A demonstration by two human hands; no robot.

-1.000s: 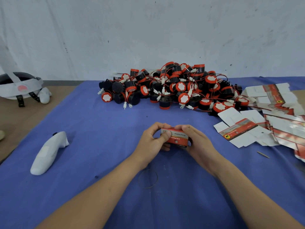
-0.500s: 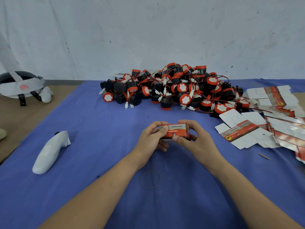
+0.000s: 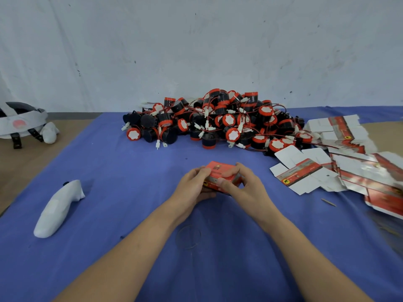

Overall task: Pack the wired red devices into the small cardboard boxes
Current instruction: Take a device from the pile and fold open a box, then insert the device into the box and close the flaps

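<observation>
Matt blue cloth [image 3: 109, 162]; glossy printed card box [image 3: 220, 171] — white smooth plastic controller [image 3: 56, 210].

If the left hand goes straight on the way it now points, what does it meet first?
The left hand grips the small box, so it meets the right hand on its other side first; beyond, probably the pile of red devices, depth unclear.

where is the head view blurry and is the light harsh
Head view: the flat box blanks smear toward the lower right corner; the small cardboard box gripped by the left hand and right hand is soft but readable; light is even, with a faint shadow beside the white controller; no glare.
</observation>
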